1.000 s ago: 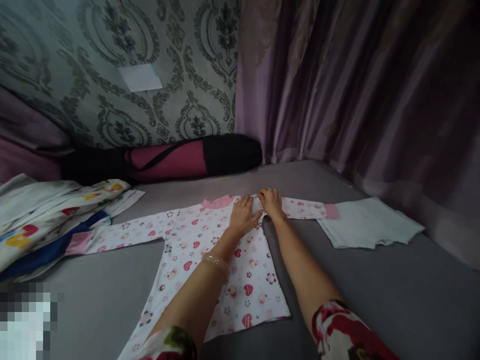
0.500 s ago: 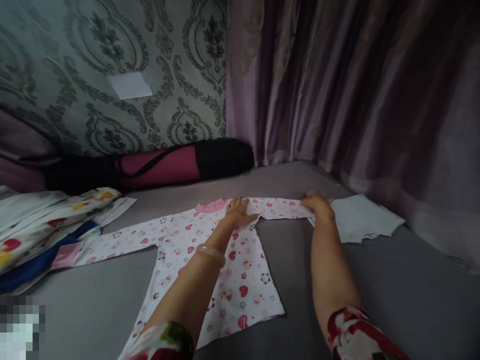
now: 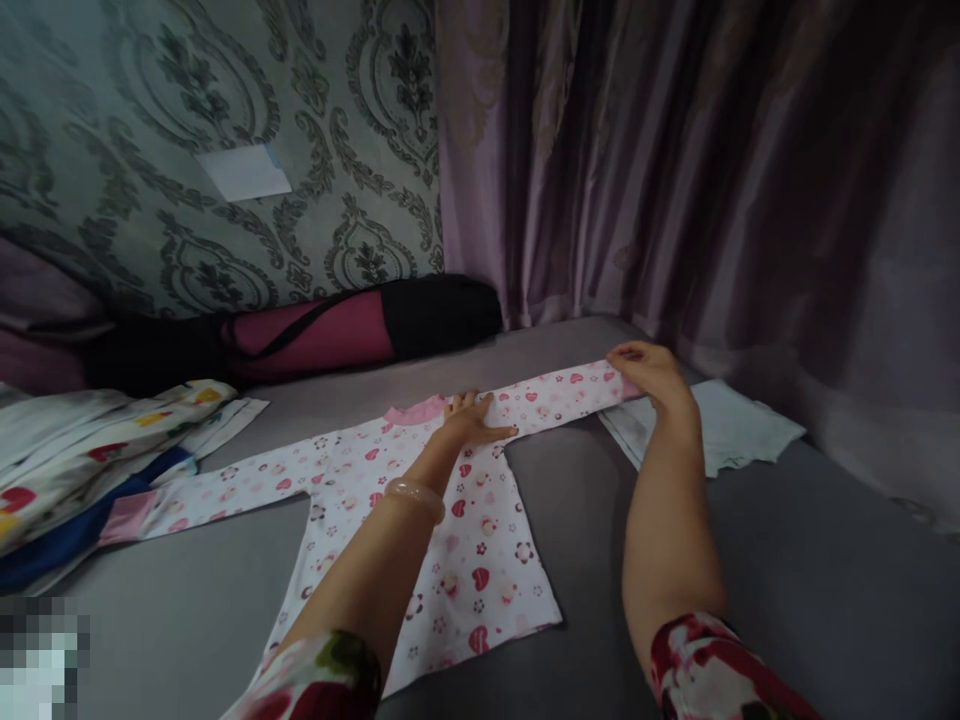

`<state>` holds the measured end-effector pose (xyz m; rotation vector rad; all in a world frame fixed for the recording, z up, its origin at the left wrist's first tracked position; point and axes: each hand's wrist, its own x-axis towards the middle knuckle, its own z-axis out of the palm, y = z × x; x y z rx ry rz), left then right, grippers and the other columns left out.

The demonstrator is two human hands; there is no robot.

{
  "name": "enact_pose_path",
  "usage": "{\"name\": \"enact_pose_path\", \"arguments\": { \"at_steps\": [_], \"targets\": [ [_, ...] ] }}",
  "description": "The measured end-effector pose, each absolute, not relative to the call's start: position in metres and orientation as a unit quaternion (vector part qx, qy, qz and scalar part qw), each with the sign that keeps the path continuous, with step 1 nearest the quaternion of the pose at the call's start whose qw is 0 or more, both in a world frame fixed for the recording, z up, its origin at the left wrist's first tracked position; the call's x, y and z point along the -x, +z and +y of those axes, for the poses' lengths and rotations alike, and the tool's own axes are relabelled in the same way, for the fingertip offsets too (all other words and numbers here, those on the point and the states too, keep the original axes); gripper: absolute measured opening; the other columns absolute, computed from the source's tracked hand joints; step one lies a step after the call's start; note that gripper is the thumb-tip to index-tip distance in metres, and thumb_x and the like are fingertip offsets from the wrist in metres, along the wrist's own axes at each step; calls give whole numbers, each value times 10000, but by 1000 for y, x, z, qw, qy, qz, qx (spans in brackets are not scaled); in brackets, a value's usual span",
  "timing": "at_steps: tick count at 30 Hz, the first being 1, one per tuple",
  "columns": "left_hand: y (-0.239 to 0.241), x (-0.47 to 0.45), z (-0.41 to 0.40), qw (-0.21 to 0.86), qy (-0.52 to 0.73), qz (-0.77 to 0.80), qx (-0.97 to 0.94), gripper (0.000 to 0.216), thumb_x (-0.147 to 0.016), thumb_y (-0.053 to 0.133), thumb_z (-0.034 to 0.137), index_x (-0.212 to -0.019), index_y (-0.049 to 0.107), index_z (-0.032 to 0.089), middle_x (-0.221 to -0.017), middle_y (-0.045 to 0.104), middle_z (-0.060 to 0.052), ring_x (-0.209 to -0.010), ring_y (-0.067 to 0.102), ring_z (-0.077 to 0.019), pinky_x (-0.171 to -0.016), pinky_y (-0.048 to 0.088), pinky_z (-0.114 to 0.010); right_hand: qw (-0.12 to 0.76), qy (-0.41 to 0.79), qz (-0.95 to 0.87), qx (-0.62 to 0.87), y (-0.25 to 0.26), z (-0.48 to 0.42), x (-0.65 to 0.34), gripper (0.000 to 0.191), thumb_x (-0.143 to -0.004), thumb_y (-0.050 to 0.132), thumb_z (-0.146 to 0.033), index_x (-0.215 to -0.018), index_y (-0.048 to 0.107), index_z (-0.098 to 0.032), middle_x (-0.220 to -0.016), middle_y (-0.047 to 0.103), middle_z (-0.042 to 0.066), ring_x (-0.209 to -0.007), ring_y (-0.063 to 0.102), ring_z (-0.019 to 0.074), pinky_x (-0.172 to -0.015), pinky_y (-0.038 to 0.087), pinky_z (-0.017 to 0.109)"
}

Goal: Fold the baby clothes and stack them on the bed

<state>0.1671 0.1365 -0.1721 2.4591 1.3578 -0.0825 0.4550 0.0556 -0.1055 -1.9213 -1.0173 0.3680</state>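
Note:
A small white long-sleeved shirt (image 3: 420,540) printed with pink hearts and flowers lies spread flat on a grey surface (image 3: 787,580). My left hand (image 3: 472,420) rests flat and open on its shoulder, just right of the pink collar. My right hand (image 3: 649,372) is closed on the cuff end of the right sleeve (image 3: 555,392), which is lifted slightly off the surface and stretched out to the right. The left sleeve lies straight toward the left, ending in a pink cuff (image 3: 124,515).
A folded pale cloth (image 3: 739,425) lies under and right of my right hand. A pile of patterned and blue clothes (image 3: 82,460) sits at the left. A black and magenta rolled bag (image 3: 330,330) lies along the wallpapered wall. Purple curtains (image 3: 712,170) hang at the right.
My right hand slid from the shirt's shoulder out along the right sleeve to its cuff, took hold of it and raised it. My left hand stayed on the shoulder.

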Motion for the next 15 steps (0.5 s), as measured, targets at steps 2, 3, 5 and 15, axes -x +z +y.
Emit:
{"name": "enact_pose_path", "arguments": {
  "at_steps": [2,3,5,15],
  "targets": [
    [-172,-167,137,166,-28,476,-863,1040,-619,451,860,-1472,258,297,-1559,191,-136,-1386,173,-443,-1062,205,-589,552,206,-381,713,-94,53,-448,165,-735,678,-268,-871,672,-175,-712,655,13,-635,617,146,-547,487,238],
    [-173,-167,137,167,-27,476,-863,1047,-613,454,862,-1472,258,299,-1558,191,-135,-1384,177,-444,-1063,203,-589,588,244,-357,684,-90,52,-444,169,-722,703,-266,-863,668,-179,-716,660,14,-635,622,147,-539,495,239],
    [-173,-167,138,165,-28,477,-863,1063,-600,461,869,-1474,255,301,-1557,193,-135,-1380,182,-447,-1062,204,-589,634,328,-303,631,-83,53,-436,148,-714,725,-229,-838,656,-186,-721,668,17,-629,627,144,-519,507,233],
    [-160,-174,140,150,-82,486,-857,1139,-551,466,898,-1490,202,309,-1551,192,-148,-1395,144,-433,-1069,196,-578,727,536,-236,357,-57,87,-360,209,-668,766,-92,-725,600,-204,-676,642,-43,-588,609,78,-547,552,172]
  ]
}}
